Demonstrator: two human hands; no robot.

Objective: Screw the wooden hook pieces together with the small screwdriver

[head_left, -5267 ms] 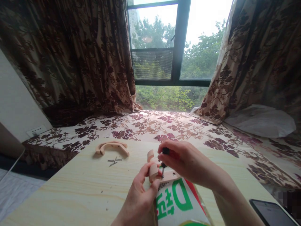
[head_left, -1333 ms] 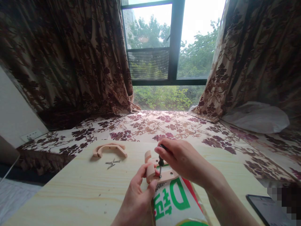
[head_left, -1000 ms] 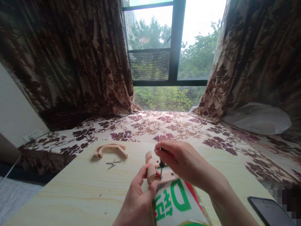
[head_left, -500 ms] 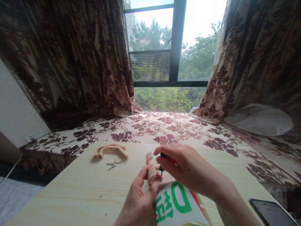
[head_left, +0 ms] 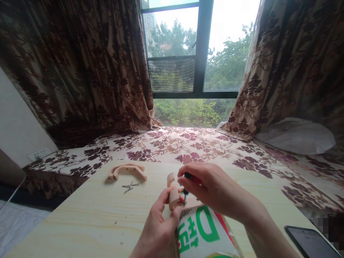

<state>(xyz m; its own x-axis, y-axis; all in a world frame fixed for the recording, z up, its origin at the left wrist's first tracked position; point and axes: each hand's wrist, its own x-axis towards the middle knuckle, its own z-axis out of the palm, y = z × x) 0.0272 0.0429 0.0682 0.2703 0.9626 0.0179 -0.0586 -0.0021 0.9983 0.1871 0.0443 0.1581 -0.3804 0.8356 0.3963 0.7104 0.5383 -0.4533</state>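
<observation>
My left hand [head_left: 164,218] grips a pale wooden piece [head_left: 174,197] between thumb and fingers, low at the centre of the head view. In the closed fingers of my right hand [head_left: 212,190] is a small screwdriver [head_left: 186,191] with a black handle, held upright, its tip at a screw beside my left thumb. The wooden work rests on a white bag [head_left: 201,233] with green lettering and a red edge. Another rounded wooden end [head_left: 170,179] shows just behind my left fingers. Part of the wood is hidden under my right hand.
Two curved wooden pieces [head_left: 127,170] lie on the pale wooden table [head_left: 80,218] at the left, with several screws [head_left: 130,187] in front of them. A phone [head_left: 309,240] rests at the right edge. Behind are a flowered cloth [head_left: 172,143] and a window.
My right fingers have shifted slightly on the screwdriver, and more of its black handle top shows. My left hand keeps its hold on the wood.
</observation>
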